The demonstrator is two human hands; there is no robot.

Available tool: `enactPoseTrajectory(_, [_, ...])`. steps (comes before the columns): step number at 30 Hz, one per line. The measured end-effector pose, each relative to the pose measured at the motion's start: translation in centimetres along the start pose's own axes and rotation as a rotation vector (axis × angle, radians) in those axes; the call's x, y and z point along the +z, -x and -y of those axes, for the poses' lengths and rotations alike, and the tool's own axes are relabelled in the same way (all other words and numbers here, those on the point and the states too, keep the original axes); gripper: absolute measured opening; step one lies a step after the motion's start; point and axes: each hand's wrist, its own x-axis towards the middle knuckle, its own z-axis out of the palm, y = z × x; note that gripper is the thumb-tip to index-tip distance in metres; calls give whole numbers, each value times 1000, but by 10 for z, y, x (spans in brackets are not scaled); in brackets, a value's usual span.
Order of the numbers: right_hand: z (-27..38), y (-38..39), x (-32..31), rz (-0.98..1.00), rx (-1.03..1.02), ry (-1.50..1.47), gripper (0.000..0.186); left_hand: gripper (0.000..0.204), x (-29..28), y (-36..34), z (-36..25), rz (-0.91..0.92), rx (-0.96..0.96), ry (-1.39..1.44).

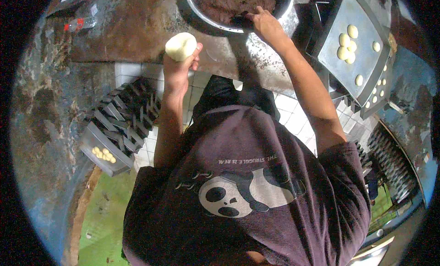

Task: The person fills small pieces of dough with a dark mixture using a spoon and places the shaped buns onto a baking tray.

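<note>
My left hand (178, 64) holds a pale, flattened round of dough (181, 46), cupped upward in front of the worktable's edge. My right hand (266, 27) reaches into a large metal bowl (195, 14) of dark brown, crumbly filling (224, 2), at its near right side. Its fingers are closed around something dark at the filling, too hidden to name.
Metal trays (332, 76) with several pale dough balls (352, 31) sit at the right. Another tray (124, 165) with dough pieces rests lower left, beside stacked metal pans (120, 111). A crumpled plastic item (80, 24) lies upper left on the worktable (123, 32).
</note>
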Motion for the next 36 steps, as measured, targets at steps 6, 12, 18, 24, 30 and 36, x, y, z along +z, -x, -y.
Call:
enactPoseTrajectory(6, [15,-26,-18,365,120,-155,32,30,-15,0,5,-48,76,-43])
enactPoseTrajectory(12, [-16,-42,-28,541,225,-408,39,35,-23,-14,17,-45,108,-107])
enactPoseTrajectory(18, [-1,-34,5,421,169,-198,33,37,-19,-26,12,-44,87,-297])
enactPoseTrajectory(24, [13,-53,-65,703,225,-535,35,39,-13,-30,2,-29,374,-560])
enactPoseTrajectory(30, [92,-26,-191,281,123,-1102,30,50,2,-43,-5,66,447,-558])
enactPoseTrajectory(36, [146,12,-195,-114,51,-346,79,49,38,-44,-35,133,667,-598])
